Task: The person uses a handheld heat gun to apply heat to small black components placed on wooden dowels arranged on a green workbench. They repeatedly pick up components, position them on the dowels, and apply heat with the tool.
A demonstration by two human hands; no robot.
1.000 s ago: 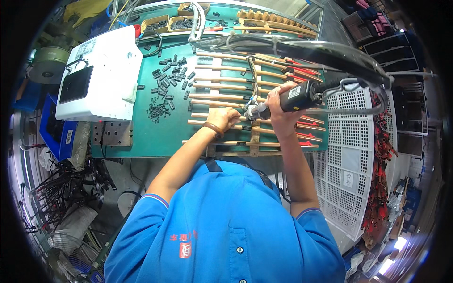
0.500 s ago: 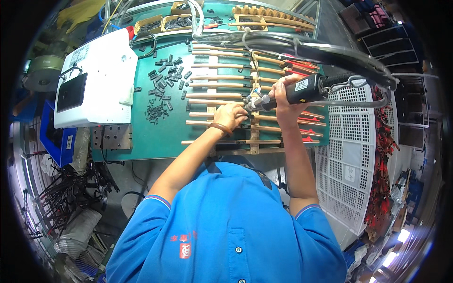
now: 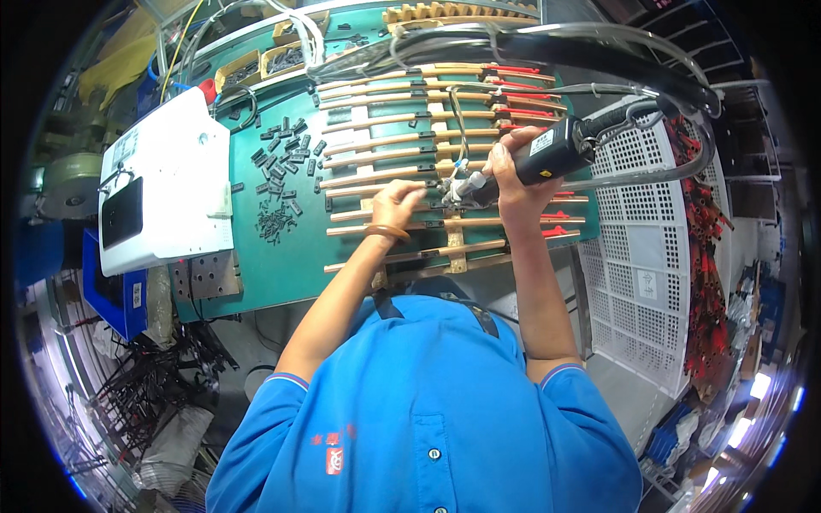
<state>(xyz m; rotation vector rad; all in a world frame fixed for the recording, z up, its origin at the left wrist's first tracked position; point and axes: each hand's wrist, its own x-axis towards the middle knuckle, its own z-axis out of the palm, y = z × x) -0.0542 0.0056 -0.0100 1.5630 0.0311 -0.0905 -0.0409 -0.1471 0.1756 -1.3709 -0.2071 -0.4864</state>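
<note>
My right hand [image 3: 519, 181] is wrapped round a black powered screwdriver [image 3: 547, 154], its metal head pointing left and down at a black clip on one of the copper-coloured rods [image 3: 368, 190]. Just left of that tip, my left hand [image 3: 393, 207] is over the rods with thumb and fingertips drawn together. Whatever those fingers hold, if anything, is too small to make out. Several such rods lie side by side across notched wooden supports [image 3: 456, 238], each with a small black clip near its middle. Some have red right ends.
Loose black clips [image 3: 286, 154] lie on the green table [image 3: 248, 282], left of the rods. A white machine [image 3: 171, 188] stands farther left. Cardboard boxes [image 3: 285, 58] of parts sit at the back. A thick cable arm [image 3: 547, 56] crosses overhead; a white perforated crate [image 3: 637, 256] stands right.
My left hand has drawn back leftward from the screwdriver tip. The screwdriver stays at the rods in my right hand. The whole view has shifted and turned slightly.
</note>
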